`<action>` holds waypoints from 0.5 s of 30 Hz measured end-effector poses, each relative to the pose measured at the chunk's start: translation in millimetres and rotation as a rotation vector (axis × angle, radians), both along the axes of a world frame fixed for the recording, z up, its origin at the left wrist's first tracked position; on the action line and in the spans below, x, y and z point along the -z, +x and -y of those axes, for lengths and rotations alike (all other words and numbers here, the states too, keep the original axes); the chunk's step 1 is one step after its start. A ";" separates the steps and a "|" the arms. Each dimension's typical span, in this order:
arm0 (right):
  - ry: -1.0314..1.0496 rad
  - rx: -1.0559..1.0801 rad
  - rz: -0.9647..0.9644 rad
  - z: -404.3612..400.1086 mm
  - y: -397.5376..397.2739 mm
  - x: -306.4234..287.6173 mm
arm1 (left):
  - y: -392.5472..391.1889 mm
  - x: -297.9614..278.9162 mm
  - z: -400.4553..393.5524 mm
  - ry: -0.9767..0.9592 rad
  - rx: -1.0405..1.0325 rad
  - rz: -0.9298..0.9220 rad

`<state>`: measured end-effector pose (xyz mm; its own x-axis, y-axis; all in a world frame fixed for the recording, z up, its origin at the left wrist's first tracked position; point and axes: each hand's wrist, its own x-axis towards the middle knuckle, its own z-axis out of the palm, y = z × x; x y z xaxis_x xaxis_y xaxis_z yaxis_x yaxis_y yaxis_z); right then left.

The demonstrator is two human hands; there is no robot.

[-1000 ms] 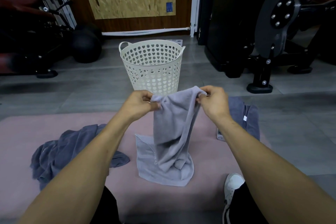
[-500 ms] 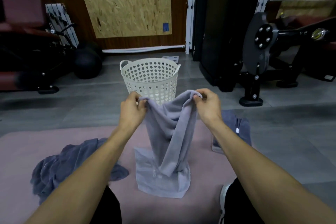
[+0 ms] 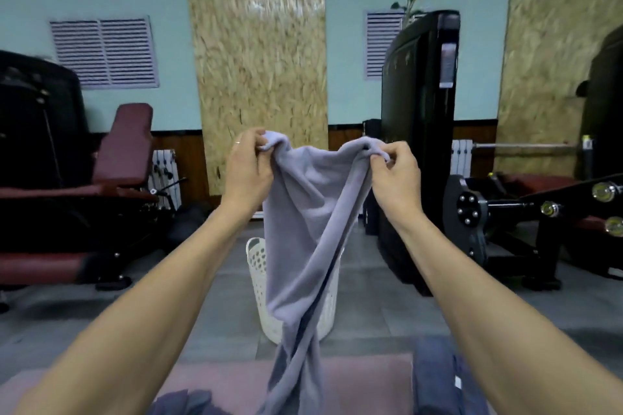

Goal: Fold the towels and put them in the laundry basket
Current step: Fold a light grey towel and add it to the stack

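While raised to about head height, left hand point(image 3: 247, 167) and right hand point(image 3: 396, 175) each pinching a top corner of a light grey towel point(image 3: 310, 232), fingers curled tight round the cloth. Held well apart, probably to pull the top edge open and find the towel's true shape before the first fold. Held high, probably to let the weight of the cloth draw the length straight. Not yet flat: top edge sagging in a dip between the two hands, body of the towel hanging in a twisted rope, lower end running out of view at the bottom edge. A thin ring visible on one finger of the left hand.

Directly behind the hanging towel, a white perforated laundry basket point(image 3: 258, 280) standing upright on the grey floor point(image 3: 371, 307), mostly hidden by the cloth; contents not visible. Placed just ahead of the person, likely for an easy drop once a towel is folded.

Nearer, a pink mat point(image 3: 367, 381) along the bottom of the view. On it, a darker blue-grey towel point(image 3: 435, 377) with a small white tag, under the right forearm, seemingly folded already, and part of a rumpled dark grey towel point(image 3: 183, 403) at lower left, seemingly waiting its turn.

Further out, gym surroundings: a maroon padded weight bench point(image 3: 124, 145) at left, a tall black weight machine point(image 3: 418, 131) at right, a chipboard panel point(image 3: 259, 54) on the pale green wall.
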<state>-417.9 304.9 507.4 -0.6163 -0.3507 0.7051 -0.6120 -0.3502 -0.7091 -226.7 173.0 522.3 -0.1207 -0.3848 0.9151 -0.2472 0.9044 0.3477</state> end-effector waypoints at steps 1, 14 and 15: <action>-0.013 0.001 -0.019 -2.7 3.0 -12.6 | 3.4 -10.4 -3.7 -0.026 -0.014 0.010; -0.232 0.082 -0.156 -33.6 42.1 -62.1 | 24.1 -50.7 -55.0 0.128 0.012 -0.221; -0.271 0.097 -0.147 -34.6 42.6 -64.5 | 23.1 -52.1 -57.0 0.128 0.023 -0.271</action>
